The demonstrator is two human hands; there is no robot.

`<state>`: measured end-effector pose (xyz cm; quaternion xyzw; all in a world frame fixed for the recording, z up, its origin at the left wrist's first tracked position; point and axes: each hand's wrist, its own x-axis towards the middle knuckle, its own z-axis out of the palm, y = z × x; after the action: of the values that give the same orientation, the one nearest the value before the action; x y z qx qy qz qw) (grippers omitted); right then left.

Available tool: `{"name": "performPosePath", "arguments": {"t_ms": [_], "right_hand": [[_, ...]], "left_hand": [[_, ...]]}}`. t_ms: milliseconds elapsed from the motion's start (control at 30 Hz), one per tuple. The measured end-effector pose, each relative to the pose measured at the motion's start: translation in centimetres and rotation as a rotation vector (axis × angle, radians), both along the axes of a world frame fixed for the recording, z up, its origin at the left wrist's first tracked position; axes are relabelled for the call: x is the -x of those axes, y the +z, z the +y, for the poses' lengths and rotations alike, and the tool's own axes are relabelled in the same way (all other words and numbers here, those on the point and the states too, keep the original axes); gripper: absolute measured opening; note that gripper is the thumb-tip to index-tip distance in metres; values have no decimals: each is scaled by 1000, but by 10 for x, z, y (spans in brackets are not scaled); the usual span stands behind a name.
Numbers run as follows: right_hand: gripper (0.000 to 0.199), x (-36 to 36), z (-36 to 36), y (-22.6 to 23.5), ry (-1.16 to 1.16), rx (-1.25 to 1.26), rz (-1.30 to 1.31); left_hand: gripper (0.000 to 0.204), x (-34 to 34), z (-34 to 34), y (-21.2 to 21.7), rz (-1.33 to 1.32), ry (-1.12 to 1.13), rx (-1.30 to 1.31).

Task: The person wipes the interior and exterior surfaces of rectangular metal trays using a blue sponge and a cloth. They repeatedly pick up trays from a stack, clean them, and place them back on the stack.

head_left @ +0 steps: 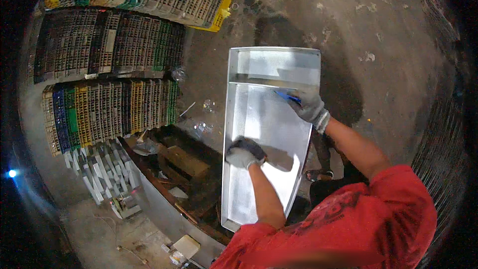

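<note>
A long, shallow sheet-metal tray (275,66) lies in front of me, shiny inside, with a crosswise divider (254,83) near its far end. My right hand (311,107), in a pale knitted glove, reaches over the tray's right side by the divider. Its fingers are closed round a slim blue tool (288,96) whose exact kind I cannot make out. My left hand (241,157), also gloved, is inside the tray near its left wall. A dark grey patch (253,147) lies against its fingers; whether it is a held thing or shadow, I cannot tell.
Stacked plastic crates (109,112) in several colours stand at the left and far left. Below them lie metal strips (102,172) and an open bin (184,162) with scraps in it. Stained concrete floor (378,35) stretches to the right. A person's foot (318,175) shows beside the tray.
</note>
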<state>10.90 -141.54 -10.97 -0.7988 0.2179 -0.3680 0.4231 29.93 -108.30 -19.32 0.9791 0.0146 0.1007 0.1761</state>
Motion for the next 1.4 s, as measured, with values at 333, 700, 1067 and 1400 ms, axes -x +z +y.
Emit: {"name": "performPosePath", "arguments": {"t_ms": [333, 700, 1067, 1400], "right_hand": [[30, 8, 7, -13, -56, 5, 42], [14, 4, 6, -14, -66, -49, 137], [19, 5, 2, -14, -95, 95, 6], [29, 4, 10, -35, -366, -670, -296]], "left_hand": [[39, -73, -226, 39, 485, -458, 461], [35, 61, -24, 47, 186, 74, 700], [38, -57, -255, 18, -4, -600, -596], [16, 100, -234, 17, 184, -1256, -9]]}}
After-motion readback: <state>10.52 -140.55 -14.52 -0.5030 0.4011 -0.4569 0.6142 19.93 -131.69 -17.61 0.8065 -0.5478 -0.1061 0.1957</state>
